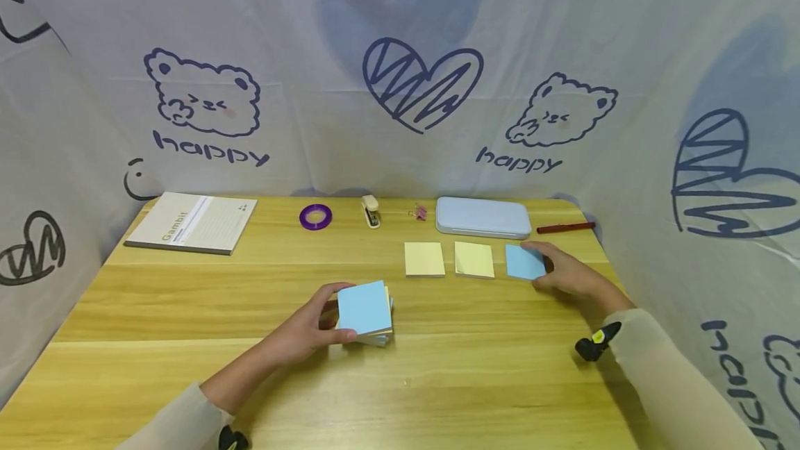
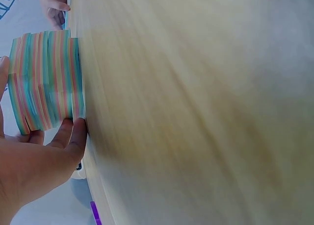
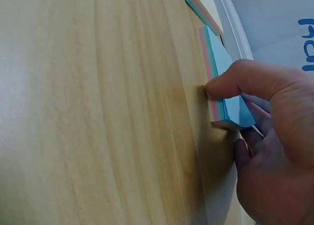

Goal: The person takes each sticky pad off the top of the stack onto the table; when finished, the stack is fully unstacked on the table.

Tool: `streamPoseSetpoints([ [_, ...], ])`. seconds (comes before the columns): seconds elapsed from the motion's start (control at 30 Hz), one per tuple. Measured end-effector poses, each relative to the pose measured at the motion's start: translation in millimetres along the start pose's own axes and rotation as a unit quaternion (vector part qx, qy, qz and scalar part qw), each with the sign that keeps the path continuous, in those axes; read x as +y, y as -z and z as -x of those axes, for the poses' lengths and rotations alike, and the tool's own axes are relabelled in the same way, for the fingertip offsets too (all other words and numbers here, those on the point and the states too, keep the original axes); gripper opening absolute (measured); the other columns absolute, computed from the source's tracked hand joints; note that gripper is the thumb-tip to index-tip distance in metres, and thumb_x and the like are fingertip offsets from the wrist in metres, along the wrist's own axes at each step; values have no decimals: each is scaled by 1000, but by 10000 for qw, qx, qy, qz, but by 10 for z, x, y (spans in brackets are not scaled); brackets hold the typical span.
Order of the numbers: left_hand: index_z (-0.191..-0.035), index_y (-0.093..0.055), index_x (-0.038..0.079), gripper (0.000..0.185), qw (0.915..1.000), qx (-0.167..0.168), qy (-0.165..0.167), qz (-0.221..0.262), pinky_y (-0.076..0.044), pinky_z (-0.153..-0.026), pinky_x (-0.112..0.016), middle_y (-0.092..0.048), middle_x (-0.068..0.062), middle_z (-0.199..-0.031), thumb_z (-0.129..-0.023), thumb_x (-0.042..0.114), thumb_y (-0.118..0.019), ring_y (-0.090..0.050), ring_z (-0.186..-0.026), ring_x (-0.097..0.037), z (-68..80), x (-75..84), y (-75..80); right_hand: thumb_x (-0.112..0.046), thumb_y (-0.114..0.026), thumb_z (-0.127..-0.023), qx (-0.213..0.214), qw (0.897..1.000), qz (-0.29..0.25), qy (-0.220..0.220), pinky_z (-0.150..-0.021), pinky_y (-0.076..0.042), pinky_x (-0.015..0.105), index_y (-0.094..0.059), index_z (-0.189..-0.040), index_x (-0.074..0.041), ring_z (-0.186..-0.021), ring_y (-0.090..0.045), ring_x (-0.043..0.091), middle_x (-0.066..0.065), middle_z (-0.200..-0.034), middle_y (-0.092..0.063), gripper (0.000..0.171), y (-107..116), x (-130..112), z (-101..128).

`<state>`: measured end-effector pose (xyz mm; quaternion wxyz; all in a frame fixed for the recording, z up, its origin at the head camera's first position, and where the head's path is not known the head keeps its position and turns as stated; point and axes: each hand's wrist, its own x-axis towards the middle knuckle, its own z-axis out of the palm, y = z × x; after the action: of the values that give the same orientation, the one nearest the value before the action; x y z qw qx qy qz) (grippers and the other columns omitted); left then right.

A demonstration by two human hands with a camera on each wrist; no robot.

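My left hand (image 1: 307, 325) grips a tall stack of sticky note pads (image 1: 364, 307), thumb on the near side and fingers on the far side. Blue tops the stack, and its sides show many coloured stripes in the left wrist view (image 2: 46, 80). Over on the right, my right hand (image 1: 567, 272) pinches a single blue sticky note pad (image 1: 523, 262) by its near and far edges. That pad's side shows pink, green and blue layers in the right wrist view (image 3: 221, 68). Two yellow sticky note pads (image 1: 424, 259) (image 1: 474, 259) lie in a row left of it.
Along the table's back edge are a notebook (image 1: 194, 223), a purple tape roll (image 1: 315, 217), a small white stapler (image 1: 371, 212), pink binder clips (image 1: 421, 212), a pale blue case (image 1: 482, 217) and a dark red pen (image 1: 565, 228). A printed cloth (image 1: 400, 158) hangs behind the table.
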<state>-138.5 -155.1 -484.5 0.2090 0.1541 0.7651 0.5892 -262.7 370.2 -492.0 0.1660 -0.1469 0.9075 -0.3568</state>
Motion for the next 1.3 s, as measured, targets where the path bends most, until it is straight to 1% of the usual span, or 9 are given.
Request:
streamPoseSetpoints([
  [0.13, -157, -28, 13, 80, 10000, -18, -7, 29, -50, -104, -43, -42, -28, -151, -95, 22, -77, -40, -143, -49, -5, -5, 2, -3, -79, -83, -91, 9999, -84, -50, -120, -14, 71, -32, -159, -5, -150, -16, 52, 32, -165, -16, 90, 10, -21, 8],
  [0.3, -157, -29, 14, 80, 10000, -9, 10, 37, -48, -106, -49, -42, -26, -151, -94, 22, -78, -38, -144, -48, -6, -4, -4, -8, -80, -84, -76, 9998, -110, -119, -119, -14, 72, -31, -160, -6, -151, -15, 52, 31, -165, -15, 90, 12, -28, 5],
  [0.47, -157, -29, 13, 80, 9999, 32, 40, -123, -42, -111, -58, -42, -26, -152, -95, 26, -77, -35, -146, -49, -3, 15, 1, -14, -80, -87, 145, 9995, -227, -176, -120, -19, 70, -32, -158, -3, -149, -22, 53, 31, -164, -20, 87, 19, -27, -10],
  [0.63, -157, -29, 13, 80, 9999, -1, 5, -131, -43, -110, -56, -42, -27, -152, -95, 25, -77, -37, -144, -49, -9, 21, 1, -14, -77, -91, 398, 9990, -191, -51, -117, -24, 72, -29, -159, 0, -149, -21, 56, 29, -166, -20, 84, 47, -77, 10],
  [0.8, -157, -29, 13, 80, 10000, 6, 19, -89, -45, -109, -54, -43, -27, -151, -94, 25, -78, -39, -144, -49, -2, 7, 3, -16, -75, -95, 590, 9982, 40, -41, -117, -20, 74, -24, -163, -7, -153, -15, 52, 24, -168, -19, 85, 35, -241, 72],
  [0.9, -157, -29, 13, 80, 10000, 1, 10, -59, -46, -108, -52, -43, -27, -151, -94, 25, -78, -39, -143, -49, 0, -11, 1, -16, -74, -95, 645, 9978, 111, 134, -116, -20, 74, -26, -163, -8, -153, -16, 51, 23, -167, -23, 84, -22, -429, 123],
  [0.97, -157, -29, 13, 80, 10000, -3, -5, -54, -47, -107, -50, -43, -27, -151, -94, 25, -78, -40, -142, -48, 0, -18, 1, -15, -74, -96, 654, 9971, 111, 378, -117, -20, 74, -27, -162, -7, -153, -18, 49, 22, -166, -26, 81, -72, -557, 147],
  [1.1, -157, -29, 13, 80, 10000, -1, -4, -64, -47, -107, -51, -43, -27, -151, -94, 25, -77, -40, -142, -49, 3, -15, -1, -13, -73, -96, 615, 9944, 83, 851, -118, -20, 72, -30, -161, -7, -153, -22, 47, 21, -164, -33, 79, -199, -780, 157],
  [1.3, -157, -28, 13, 81, 10000, -26, -23, -63, -45, -108, -54, -42, -27, -152, -95, 26, -77, -38, -144, -50, 5, -8, 0, -15, -74, -96, 433, 9909, 112, 1273, -117, -26, 70, -32, -162, -12, -150, -31, 42, 15, -161, -40, 79, -447, -1038, 150],
])
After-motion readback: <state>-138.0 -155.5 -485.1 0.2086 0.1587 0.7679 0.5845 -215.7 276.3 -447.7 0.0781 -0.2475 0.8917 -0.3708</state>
